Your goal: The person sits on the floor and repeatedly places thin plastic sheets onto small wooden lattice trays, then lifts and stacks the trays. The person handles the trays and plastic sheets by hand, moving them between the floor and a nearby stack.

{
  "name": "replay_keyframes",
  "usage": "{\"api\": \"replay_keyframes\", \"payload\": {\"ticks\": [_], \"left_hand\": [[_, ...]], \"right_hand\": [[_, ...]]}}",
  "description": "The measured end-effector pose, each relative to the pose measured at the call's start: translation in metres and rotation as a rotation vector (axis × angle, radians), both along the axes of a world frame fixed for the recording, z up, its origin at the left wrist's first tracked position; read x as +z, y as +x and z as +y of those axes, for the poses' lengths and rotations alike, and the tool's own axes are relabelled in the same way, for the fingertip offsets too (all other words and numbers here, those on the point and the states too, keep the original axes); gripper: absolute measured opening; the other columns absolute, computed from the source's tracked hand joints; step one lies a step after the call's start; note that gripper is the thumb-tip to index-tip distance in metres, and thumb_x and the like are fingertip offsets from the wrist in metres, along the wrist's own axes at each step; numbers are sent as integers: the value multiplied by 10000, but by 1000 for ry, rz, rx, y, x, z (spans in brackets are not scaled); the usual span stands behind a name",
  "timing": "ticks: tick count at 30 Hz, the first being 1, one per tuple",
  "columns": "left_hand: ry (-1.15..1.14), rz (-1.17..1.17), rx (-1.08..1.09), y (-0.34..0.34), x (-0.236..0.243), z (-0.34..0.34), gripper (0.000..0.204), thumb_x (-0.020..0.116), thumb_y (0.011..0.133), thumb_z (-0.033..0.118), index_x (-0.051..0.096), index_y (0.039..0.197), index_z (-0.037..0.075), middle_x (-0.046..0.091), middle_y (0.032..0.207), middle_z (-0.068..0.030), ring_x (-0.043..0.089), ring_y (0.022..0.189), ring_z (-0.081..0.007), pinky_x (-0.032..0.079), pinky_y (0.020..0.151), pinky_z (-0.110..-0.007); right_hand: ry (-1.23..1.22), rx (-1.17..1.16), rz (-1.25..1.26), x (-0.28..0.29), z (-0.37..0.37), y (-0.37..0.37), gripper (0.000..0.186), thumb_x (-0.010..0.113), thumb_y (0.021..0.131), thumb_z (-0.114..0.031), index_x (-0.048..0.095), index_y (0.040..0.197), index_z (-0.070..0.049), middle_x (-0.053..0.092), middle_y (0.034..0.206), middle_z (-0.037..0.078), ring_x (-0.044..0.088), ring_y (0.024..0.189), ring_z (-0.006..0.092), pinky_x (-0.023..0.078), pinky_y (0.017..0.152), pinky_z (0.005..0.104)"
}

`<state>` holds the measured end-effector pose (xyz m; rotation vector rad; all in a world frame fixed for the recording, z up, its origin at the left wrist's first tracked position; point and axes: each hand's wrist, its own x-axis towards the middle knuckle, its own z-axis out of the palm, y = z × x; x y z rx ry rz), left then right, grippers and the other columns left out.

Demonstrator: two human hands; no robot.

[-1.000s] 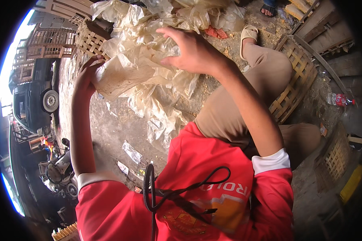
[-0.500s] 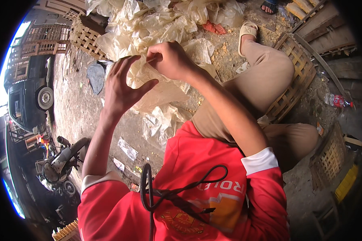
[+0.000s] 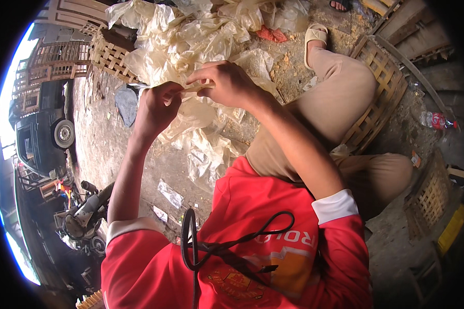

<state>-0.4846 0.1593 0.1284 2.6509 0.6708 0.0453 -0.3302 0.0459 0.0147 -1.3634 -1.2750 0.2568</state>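
My left hand (image 3: 159,105) and right hand (image 3: 228,85) both pinch a pale plastic sheet (image 3: 193,89), edge strung between them; crumpled film heap (image 3: 178,44) beyond, on floor (image 3: 148,162).

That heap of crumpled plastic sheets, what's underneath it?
Around the heap of plastic, you can see ground, yellowish crumbs and a red scrap. Whatever lies directly underneath is covered by the layers and cannot be seen.

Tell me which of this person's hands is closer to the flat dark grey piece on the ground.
Left. The left hand is just to the right of the dark grey piece; the right hand is farther right, beyond the left hand.
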Motion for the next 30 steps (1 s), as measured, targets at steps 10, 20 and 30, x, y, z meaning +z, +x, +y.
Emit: {"api": "replay_keyframes", "payload": {"ticks": [10, 20, 30], "left_hand": [[-65, 101, 26, -9, 12, 43, 128, 633, 917, 45, 723, 973, -27, 757, 860, -134, 754, 855, -214, 591, 799, -334], [-89, 87, -6, -3, 19, 42, 120, 681, 913, 64, 716, 969, -35, 754, 869, -129, 751, 843, -204, 587, 800, -326], [-180, -39, 149, -37, 93, 92, 251, 667, 877, 207, 714, 1014, 2, 704, 926, -50, 617, 889, -130, 433, 883, -294]], "right_hand": [[-469, -33, -108, -5, -12, 16, 168, 782, 804, -190, 762, 960, -133, 737, 924, 78, 685, 926, 285, 541, 833, 406], [-308, -67, -54, -21, -7, -2, 195, 775, 827, -226, 758, 986, -113, 733, 951, 116, 700, 936, 317, 537, 860, 429], [-629, -311, -215, -34, -29, 23, 125, 613, 833, -48, 702, 888, -115, 709, 934, 193, 714, 873, 348, 537, 780, 479]]}}
